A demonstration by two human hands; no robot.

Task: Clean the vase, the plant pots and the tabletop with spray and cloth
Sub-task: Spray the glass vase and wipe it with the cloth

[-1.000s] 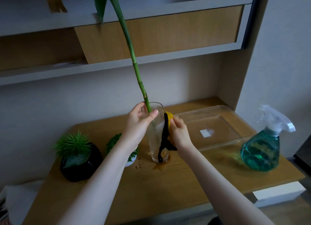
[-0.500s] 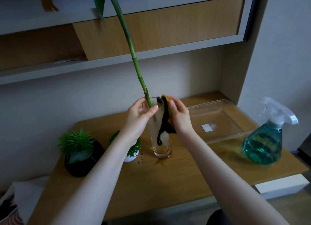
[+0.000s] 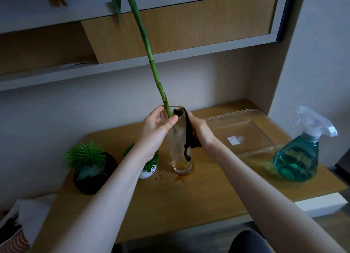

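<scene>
**Vase wiped at the rim, held in both hands**

Standing upright on the worktop (image 3: 198, 194): glass vase (image 3: 180, 148) with a green stalk (image 3: 151, 63) rising out of it. Left hand (image 3: 155, 133) curled round the vase's upper part, thumb near the rim, grip clamped on the glass. Right hand (image 3: 200, 131) on the vase's other side, pinching a dark cloth (image 3: 189, 137) against the rim and wall. Left of the vase, two plant pots (image 3: 94, 175); right of it, a clear tray (image 3: 265, 148), then the spray bottle (image 3: 297, 158). Brown spill (image 3: 180, 179) at the vase's foot.
</scene>
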